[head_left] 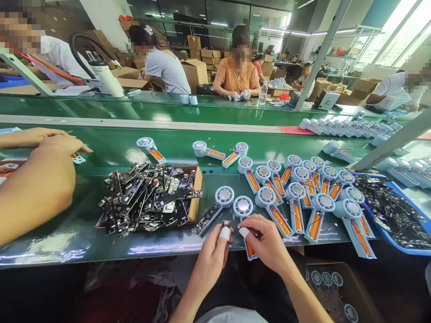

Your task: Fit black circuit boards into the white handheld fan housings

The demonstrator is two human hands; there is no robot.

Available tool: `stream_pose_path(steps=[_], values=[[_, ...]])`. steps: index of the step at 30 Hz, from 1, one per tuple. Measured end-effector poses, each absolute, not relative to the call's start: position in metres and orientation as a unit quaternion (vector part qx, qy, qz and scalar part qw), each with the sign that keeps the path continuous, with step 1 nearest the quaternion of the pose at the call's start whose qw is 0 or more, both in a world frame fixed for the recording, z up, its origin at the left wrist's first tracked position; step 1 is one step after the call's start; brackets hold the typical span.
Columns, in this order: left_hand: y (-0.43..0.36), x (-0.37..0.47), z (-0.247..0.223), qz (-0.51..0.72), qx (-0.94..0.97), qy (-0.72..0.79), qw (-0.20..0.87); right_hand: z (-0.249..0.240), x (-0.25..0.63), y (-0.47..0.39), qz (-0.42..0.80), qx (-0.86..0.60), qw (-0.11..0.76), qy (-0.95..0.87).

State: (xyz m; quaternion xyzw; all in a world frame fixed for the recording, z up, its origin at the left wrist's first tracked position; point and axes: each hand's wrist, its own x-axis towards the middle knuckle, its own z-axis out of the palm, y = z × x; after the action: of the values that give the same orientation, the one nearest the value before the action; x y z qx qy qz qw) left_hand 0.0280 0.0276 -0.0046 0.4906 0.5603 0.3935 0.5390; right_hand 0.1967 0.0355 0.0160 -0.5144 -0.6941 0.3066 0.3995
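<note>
My left hand [213,246], its thumb wrapped in a white finger cover, is closed on a black circuit board [226,223] whose top end shows above the thumb. Close by on the right, my right hand [267,240], also with a white thumb cover, is pinched; what lies between its fingertips is too small to make out. Partly under that hand is a light blue handheld fan [243,207] with an orange battery in its open handle. Left of it lies another handheld fan [224,196] with a black board along its handle.
A cardboard tray [195,197] heaped with black circuit boards stands at left. Many open fans [296,190] crowd the right, beside a blue bin [400,242] of boards. A co-worker's arms [43,170] reach in from the left. A box of fans [353,278] sits below the table edge.
</note>
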Motion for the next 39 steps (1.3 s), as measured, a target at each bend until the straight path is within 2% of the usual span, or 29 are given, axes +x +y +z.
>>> stream_pose_path(steps=[3, 7, 18, 22, 29, 33, 35, 39], values=[[0.026, 0.030, -0.005, 0.346, 0.545, 0.547, 0.533, 0.014, 0.195, 0.035, 0.218, -0.505, 0.394, -0.736], [0.027, 0.032, -0.006, 0.321, 0.581, 0.552, 0.505, 0.011, 0.192, 0.034, 0.086, -0.482, 0.345, -0.801], [0.024, 0.036, -0.011, 0.328, 0.590, 0.555, 0.485, 0.014, 0.187, 0.032, -0.012, -0.479, 0.298, -0.826], [0.021, 0.036, -0.012, 0.339, 0.656, 0.555, 0.383, 0.015, 0.185, 0.031, -0.044, -0.482, 0.281, -0.828], [0.023, 0.028, -0.029, 0.346, 0.783, 0.495, 0.151, 0.011, 0.185, 0.031, 0.003, -0.499, 0.306, -0.810], [0.023, 0.026, -0.036, 0.306, 0.814, 0.493, 0.035, 0.015, 0.182, 0.029, -0.040, -0.513, 0.254, -0.819], [0.023, 0.026, -0.034, 0.297, 0.815, 0.495, 0.048, 0.019, 0.183, 0.029, -0.032, -0.518, 0.228, -0.824], [0.030, 0.020, -0.021, 0.300, 0.813, 0.462, 0.188, 0.024, 0.193, 0.034, 0.056, -0.509, 0.237, -0.825]])
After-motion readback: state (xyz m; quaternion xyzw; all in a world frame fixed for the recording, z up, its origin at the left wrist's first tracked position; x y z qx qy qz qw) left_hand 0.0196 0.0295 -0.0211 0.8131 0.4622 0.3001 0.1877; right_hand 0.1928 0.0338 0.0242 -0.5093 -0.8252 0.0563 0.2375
